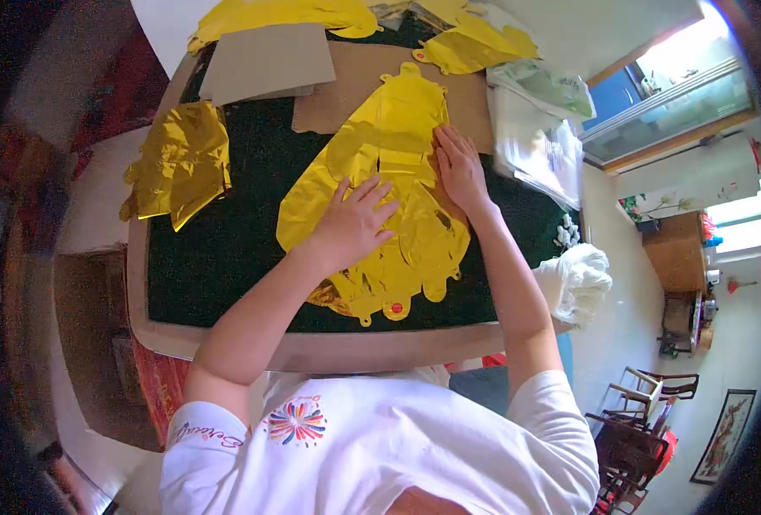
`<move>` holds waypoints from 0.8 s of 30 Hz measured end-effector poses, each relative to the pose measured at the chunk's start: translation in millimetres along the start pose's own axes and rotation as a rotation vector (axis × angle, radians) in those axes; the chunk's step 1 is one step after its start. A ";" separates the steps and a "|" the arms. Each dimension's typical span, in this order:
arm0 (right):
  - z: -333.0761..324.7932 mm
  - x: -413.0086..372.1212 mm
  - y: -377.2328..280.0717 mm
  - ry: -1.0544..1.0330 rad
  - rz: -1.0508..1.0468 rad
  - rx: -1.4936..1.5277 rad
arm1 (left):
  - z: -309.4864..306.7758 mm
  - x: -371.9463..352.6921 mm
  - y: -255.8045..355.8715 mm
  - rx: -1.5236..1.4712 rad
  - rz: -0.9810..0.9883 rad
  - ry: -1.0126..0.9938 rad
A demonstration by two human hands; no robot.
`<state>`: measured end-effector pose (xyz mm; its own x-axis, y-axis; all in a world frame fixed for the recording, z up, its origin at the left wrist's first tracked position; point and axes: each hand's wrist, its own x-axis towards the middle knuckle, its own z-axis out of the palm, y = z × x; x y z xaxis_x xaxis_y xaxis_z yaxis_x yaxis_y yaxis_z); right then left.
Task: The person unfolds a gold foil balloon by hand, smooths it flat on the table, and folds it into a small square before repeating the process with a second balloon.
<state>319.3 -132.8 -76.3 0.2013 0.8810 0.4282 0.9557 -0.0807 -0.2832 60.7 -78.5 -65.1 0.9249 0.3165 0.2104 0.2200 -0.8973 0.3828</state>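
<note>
A large flat yellow foil piece (406, 163) with small tabs along its edges lies on the dark green table surface (243, 275). My left hand (354, 221) rests on the middle of the foil with its fingers spread. Along the foil's right edge, my right hand (461, 170) lies palm down, fingers stretched out and fairly near each other. Neither hand grips anything. A red dot shows on a tab at the foil's lower end. The far part of the foil lies over a brown cardboard sheet (333, 99).
Folded gold foil (183, 163) lies at the left, near a grey board (269, 62). More yellow foil (479, 45) is at the far edge. Clear plastic bags (535, 146) lie at the right, above a white bundle (576, 283) by the table's corner.
</note>
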 end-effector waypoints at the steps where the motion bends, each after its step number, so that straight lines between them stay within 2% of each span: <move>1: 2.1 -0.2 1.2 0.051 -0.042 -0.047 | -1.3 0.1 0.2 0.000 0.004 -0.005; 4: 5.1 -1.0 3.8 0.057 -0.038 -0.052 | -5.8 1.9 1.0 0.028 0.002 -0.056; 7: 5.6 -0.6 5.0 0.040 -0.029 -0.047 | -11.2 4.3 6.8 0.098 0.017 -0.010; 9: 5.9 -0.8 4.9 0.050 -0.025 -0.032 | -17.4 8.5 18.5 0.116 0.029 0.245; 12: 6.5 -1.5 5.0 0.060 -0.023 -0.041 | -7.2 7.4 29.5 -0.006 0.163 0.181; 13: 6.3 -0.8 4.1 0.063 -0.022 -0.058 | -6.7 5.2 32.1 -0.002 0.170 0.179; 15: 4.6 -1.0 3.6 0.036 -0.003 -0.070 | -6.1 1.6 36.0 0.092 0.340 0.081; 19: 3.2 -2.1 2.5 0.013 0.010 -0.053 | -1.8 6.6 41.1 0.205 0.431 0.135; 24: 8.4 -2.3 6.1 0.039 -0.006 -0.062 | -6.6 22.4 37.1 0.278 0.487 -0.086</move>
<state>322.9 -131.4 -86.2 0.2022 0.8627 0.4635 0.9682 -0.1050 -0.2269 87.5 -102.7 -40.3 0.9595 -0.1702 0.2245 -0.1760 -0.9844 0.0059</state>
